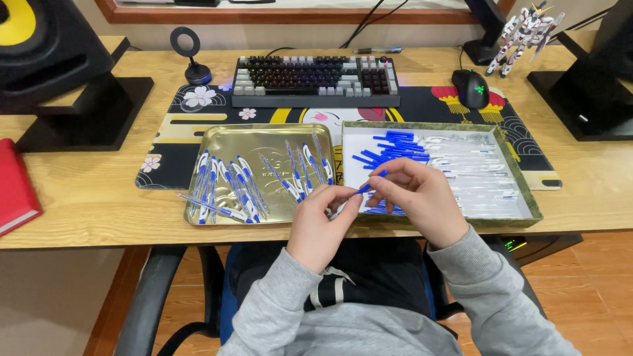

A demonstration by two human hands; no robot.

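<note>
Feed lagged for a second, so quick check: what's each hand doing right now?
Left hand: closed, pinching the clear pen barrel.
Right hand: closed, fingers pinching the blue refill that points toward the left hand.

Tray (pixel 198 221) left of box (pixel 527 204)

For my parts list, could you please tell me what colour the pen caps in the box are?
Blue: the pen caps lie piled in the box, seen in the head view.

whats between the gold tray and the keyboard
In the head view, only the patterned desk mat lies between the gold tray and the keyboard; that strip of mat carries nothing. Both hands work in front of the tray, away from it.
</note>
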